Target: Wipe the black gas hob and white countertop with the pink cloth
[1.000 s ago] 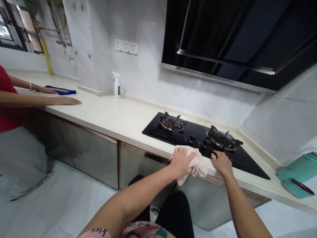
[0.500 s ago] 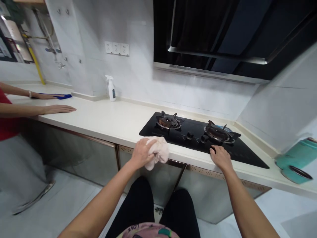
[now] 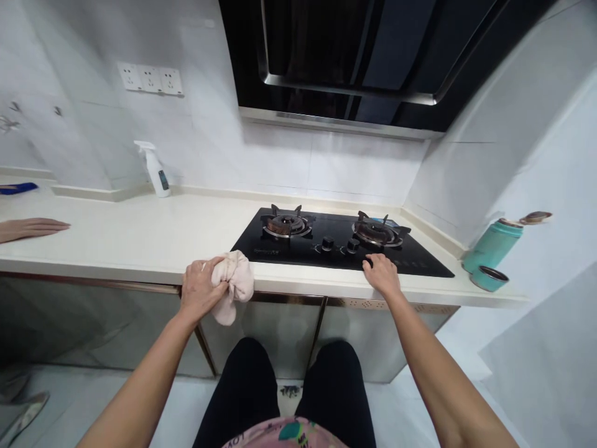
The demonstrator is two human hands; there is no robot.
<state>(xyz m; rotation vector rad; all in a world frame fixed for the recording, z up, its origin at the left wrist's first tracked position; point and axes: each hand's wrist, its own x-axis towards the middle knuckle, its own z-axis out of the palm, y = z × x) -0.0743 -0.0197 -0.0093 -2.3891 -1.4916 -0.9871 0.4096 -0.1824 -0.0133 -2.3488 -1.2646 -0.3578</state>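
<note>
My left hand (image 3: pixel 201 287) is closed around a crumpled pale pink cloth (image 3: pixel 236 277). The cloth lies over the front edge of the cream countertop (image 3: pixel 196 218), just below the left front corner of the black gas hob (image 3: pixel 303 254), and part of it hangs down. My right hand (image 3: pixel 383 274) rests at the hob's front edge, right of the two control knobs (image 3: pixel 339 246). Its fingers are slightly bent and hold nothing visible. Two burners with black pan supports (image 3: pixel 286 224) sit on the hob.
A white spray bottle (image 3: pixel 156 171) stands against the back wall. At the right end are a teal flask (image 3: pixel 494 246) and a teal cup (image 3: pixel 489 279). Another person's hand (image 3: pixel 35 228) lies at far left, near a blue cloth (image 3: pixel 18 188). A black range hood (image 3: pixel 345 62) hangs above.
My view has turned to the right. The left hand has moved the cloth left along the counter's front edge. My right hand stays at the hob's front edge.
</note>
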